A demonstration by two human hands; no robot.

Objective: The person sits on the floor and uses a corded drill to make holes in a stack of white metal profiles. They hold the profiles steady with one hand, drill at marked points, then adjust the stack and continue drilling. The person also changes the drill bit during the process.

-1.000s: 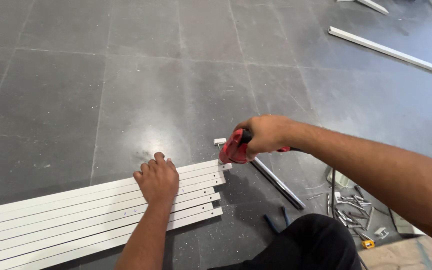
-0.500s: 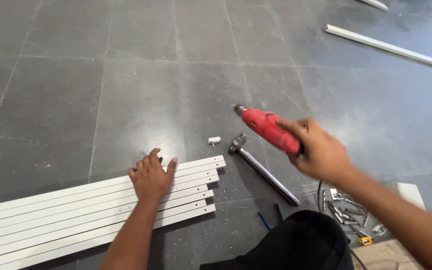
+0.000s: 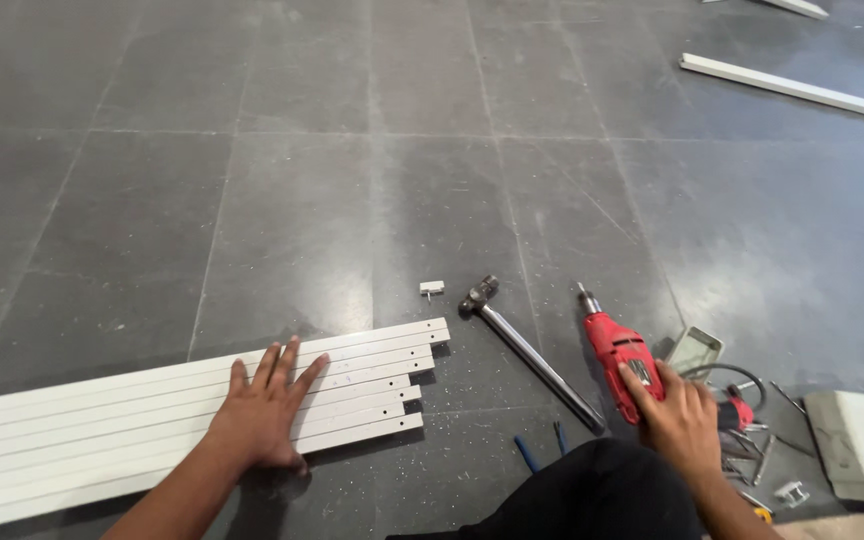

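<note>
My left hand lies flat, fingers spread, on a row of several white slats laid side by side on the dark tiled floor. My right hand grips the handle of a red power drill, which rests low by the floor with its bit pointing away from me. A metal hammer lies between the slat ends and the drill. A small white clip sits just beyond the slat ends.
My dark-clothed knee is at the bottom centre. Loose metal parts and a cable lie right of the drill, beside a white box. Long white strips lie far right on the floor.
My right hand has carried the drill from the slat ends rightward and down to the floor by the hammer. My left hand has stayed on the slats, fingers flattening.
</note>
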